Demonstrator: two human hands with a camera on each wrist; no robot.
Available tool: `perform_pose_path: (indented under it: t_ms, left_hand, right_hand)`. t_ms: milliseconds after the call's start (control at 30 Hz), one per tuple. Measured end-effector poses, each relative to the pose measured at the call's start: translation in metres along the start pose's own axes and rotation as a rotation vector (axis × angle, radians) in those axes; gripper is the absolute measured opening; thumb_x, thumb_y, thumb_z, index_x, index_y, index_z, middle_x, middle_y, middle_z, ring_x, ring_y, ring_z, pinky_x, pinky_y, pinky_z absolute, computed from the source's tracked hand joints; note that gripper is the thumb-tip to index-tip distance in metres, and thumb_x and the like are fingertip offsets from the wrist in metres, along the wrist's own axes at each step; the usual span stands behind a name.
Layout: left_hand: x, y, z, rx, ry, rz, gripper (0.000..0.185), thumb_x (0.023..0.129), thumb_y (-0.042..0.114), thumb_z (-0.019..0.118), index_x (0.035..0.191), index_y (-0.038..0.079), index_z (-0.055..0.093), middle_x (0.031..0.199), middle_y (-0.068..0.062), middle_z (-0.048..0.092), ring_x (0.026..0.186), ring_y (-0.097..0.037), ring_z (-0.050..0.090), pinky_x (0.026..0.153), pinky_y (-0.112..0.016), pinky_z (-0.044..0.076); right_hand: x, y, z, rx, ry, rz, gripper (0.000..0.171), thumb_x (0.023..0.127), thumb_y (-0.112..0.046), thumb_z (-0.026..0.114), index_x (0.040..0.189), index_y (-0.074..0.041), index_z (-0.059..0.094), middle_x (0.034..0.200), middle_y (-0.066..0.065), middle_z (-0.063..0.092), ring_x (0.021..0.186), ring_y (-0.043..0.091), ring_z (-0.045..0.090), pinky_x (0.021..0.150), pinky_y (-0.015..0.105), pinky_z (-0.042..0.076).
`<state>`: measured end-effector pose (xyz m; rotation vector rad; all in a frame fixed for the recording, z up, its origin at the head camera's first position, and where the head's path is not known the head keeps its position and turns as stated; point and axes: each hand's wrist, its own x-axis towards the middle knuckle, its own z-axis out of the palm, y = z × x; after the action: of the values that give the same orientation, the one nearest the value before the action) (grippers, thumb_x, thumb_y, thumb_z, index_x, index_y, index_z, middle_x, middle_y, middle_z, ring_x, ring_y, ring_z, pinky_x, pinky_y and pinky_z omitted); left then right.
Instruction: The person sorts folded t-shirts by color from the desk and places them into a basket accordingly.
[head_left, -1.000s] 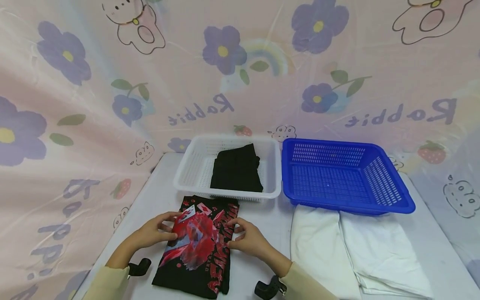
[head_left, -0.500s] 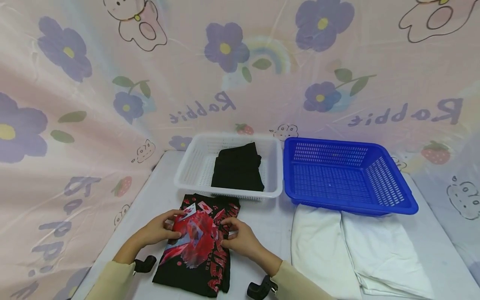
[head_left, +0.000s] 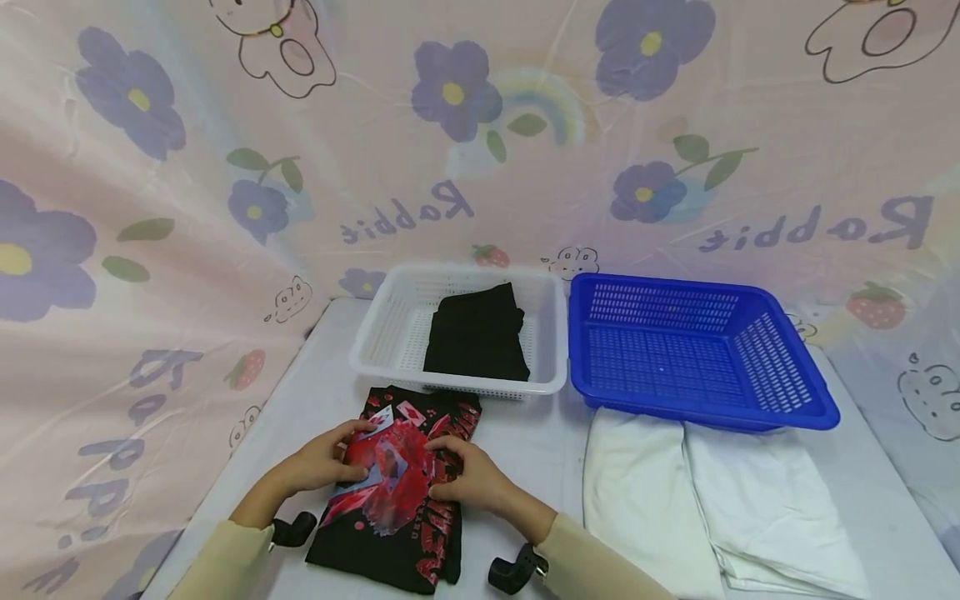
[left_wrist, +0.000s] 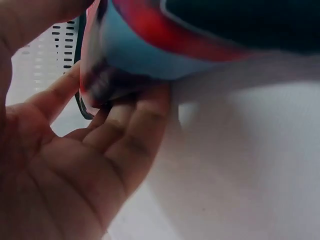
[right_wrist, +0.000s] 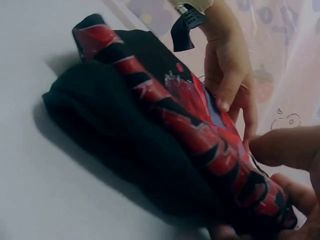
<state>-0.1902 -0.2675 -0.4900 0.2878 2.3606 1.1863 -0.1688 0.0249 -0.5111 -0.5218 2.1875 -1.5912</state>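
Observation:
A folded black T-shirt (head_left: pixel 393 508) with a red flower print and red lettering lies on the table, in front of the white basket. At its left side my left hand (head_left: pixel 315 458) holds the edge. The left wrist view shows fingers (left_wrist: pixel 135 125) under the cloth and the thumb above. My right hand (head_left: pixel 480 479) grips the lettered right side, thumb on top. That side bulges up in a rounded fold (right_wrist: pixel 200 135) in the right wrist view, with a plain dark layer (right_wrist: pixel 115 130) sticking out beneath it. Some right fingertips are hidden by the cloth.
The white basket (head_left: pixel 375 367) behind the shirt holds a folded black garment (head_left: pixel 476 333). Right of it stands a blue basket (head_left: pixel 660 358) with nothing in it. White folded cloth (head_left: pixel 645 500) lies in front of the blue basket. A printed curtain (head_left: pixel 300 208) rises behind the table.
My right hand has moved left over the shirt, bringing its lettered side inward. The left hand has shifted slightly right. The head view has tilted a little.

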Motion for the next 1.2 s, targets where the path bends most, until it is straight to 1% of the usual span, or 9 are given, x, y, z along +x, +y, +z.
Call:
perform_pose_path:
  t_ms: [133,300,467,733,800,967,1033,1100,1200]
  left_hand:
    - [0.001,0.000,0.001,-0.040,-0.014,0.013,0.068,0.083,0.022,0.074,0.141,0.014,0.040,0.121,-0.020,0.056,0.091,-0.021,0.063,0.075,-0.035,0.051]
    - [0.001,0.000,0.003,-0.082,-0.068,0.067,0.066,0.086,0.021,0.071,0.143,0.014,0.038,0.123,-0.017,0.057,0.094,-0.019,0.061,0.079,-0.033,0.048]
    - [-0.003,0.004,0.006,-0.033,-0.043,0.102,0.065,0.086,0.023,0.071,0.144,0.019,0.039,0.135,-0.019,0.047,0.097,-0.018,0.059,0.080,-0.032,0.047]
    - [-0.023,0.020,0.004,0.014,-0.034,0.192,0.062,0.088,0.019,0.069,0.143,0.017,0.039,0.129,-0.020,0.051,0.093,-0.015,0.060,0.073,-0.028,0.051]
    - [-0.030,0.025,0.003,0.008,-0.042,0.198,0.061,0.089,0.019,0.068,0.143,0.017,0.039,0.127,-0.019,0.052,0.091,-0.013,0.061,0.072,-0.028,0.052]
    - [-0.044,0.039,-0.004,0.009,-0.071,0.259,0.060,0.091,0.018,0.067,0.144,0.016,0.038,0.119,-0.016,0.056,0.089,-0.010,0.062,0.070,-0.028,0.053]
    - [-0.048,0.045,-0.006,0.014,-0.075,0.293,0.060,0.091,0.017,0.067,0.143,0.015,0.038,0.113,-0.014,0.058,0.083,-0.009,0.062,0.067,-0.028,0.053]
    - [-0.052,0.050,-0.009,0.007,-0.076,0.320,0.060,0.091,0.017,0.067,0.143,0.015,0.038,0.108,-0.012,0.059,0.077,-0.007,0.061,0.064,-0.028,0.053]
    - [-0.054,0.058,-0.012,-0.019,-0.086,0.363,0.060,0.091,0.014,0.066,0.143,0.013,0.036,0.105,-0.013,0.059,0.072,-0.007,0.061,0.061,-0.029,0.053]
  right_hand:
    - [0.003,0.001,0.005,-0.044,0.002,-0.008,0.053,0.076,-0.016,0.077,0.126,-0.021,0.059,0.126,0.003,0.059,0.112,0.018,0.053,0.091,0.041,0.045]
    - [0.005,0.000,0.008,-0.012,-0.010,-0.029,0.052,0.077,-0.011,0.076,0.126,-0.020,0.060,0.125,0.004,0.059,0.109,0.015,0.054,0.088,0.034,0.046]
    - [0.004,-0.003,0.006,0.028,-0.037,-0.020,0.052,0.078,-0.008,0.074,0.126,-0.022,0.059,0.124,0.002,0.058,0.103,0.011,0.056,0.084,0.027,0.047]
    - [-0.007,-0.013,0.004,0.075,-0.076,-0.073,0.050,0.077,-0.006,0.073,0.123,-0.020,0.060,0.124,0.002,0.058,0.100,0.008,0.057,0.083,0.025,0.048]
    - [-0.010,-0.017,0.004,0.093,-0.091,-0.084,0.050,0.077,-0.005,0.073,0.123,-0.019,0.060,0.121,0.002,0.060,0.096,0.006,0.060,0.081,0.023,0.049]
    - [-0.021,-0.035,0.001,0.126,-0.136,-0.108,0.048,0.078,-0.002,0.072,0.122,-0.018,0.060,0.113,0.003,0.065,0.088,0.002,0.063,0.075,0.020,0.051]
    - [-0.025,-0.043,-0.001,0.117,-0.145,-0.119,0.048,0.079,-0.002,0.071,0.122,-0.020,0.060,0.109,0.002,0.066,0.071,0.001,0.060,0.068,0.018,0.050]
    - [-0.029,-0.051,-0.004,0.105,-0.144,-0.135,0.048,0.079,-0.003,0.071,0.122,-0.021,0.060,0.105,0.003,0.067,0.055,0.000,0.051,0.058,0.017,0.047]
    - [-0.034,-0.060,-0.011,0.083,-0.133,-0.164,0.048,0.080,-0.004,0.071,0.123,-0.020,0.059,0.101,0.006,0.066,0.041,0.002,0.032,0.046,0.016,0.038]
